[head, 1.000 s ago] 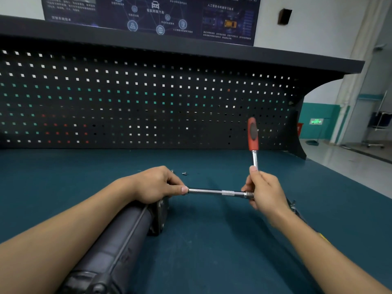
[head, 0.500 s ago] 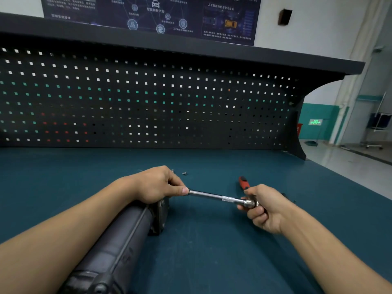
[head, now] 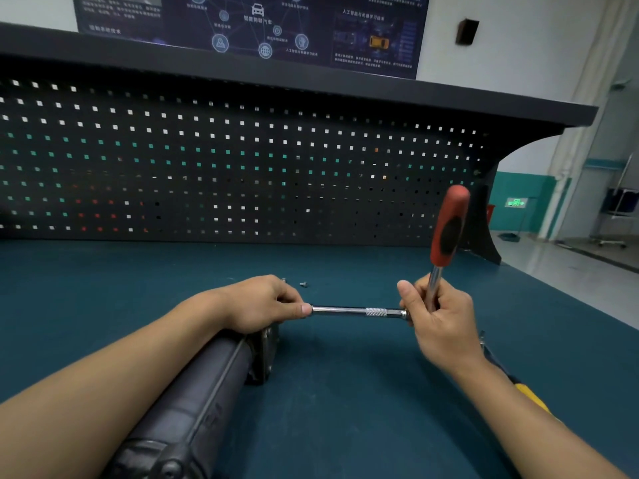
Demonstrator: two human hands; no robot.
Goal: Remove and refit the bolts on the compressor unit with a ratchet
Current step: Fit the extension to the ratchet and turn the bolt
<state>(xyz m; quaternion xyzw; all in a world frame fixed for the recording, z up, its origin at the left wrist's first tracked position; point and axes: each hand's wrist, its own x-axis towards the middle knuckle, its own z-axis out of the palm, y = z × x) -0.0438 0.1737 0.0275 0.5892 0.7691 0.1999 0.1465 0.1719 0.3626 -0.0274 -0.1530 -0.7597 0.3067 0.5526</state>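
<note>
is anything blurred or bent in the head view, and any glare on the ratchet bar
Head view: the right hand and the ratchet look slightly motion-soft, the left hand crisper. Head view: wide-angle bowing curves the shelf edge; small highlights glint on the extension bar, without washout.

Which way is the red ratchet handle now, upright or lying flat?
Upright, leaning slightly right. The ratchet handle rises above the right hand, which grips its shank, while the extension bar lies level.
</note>
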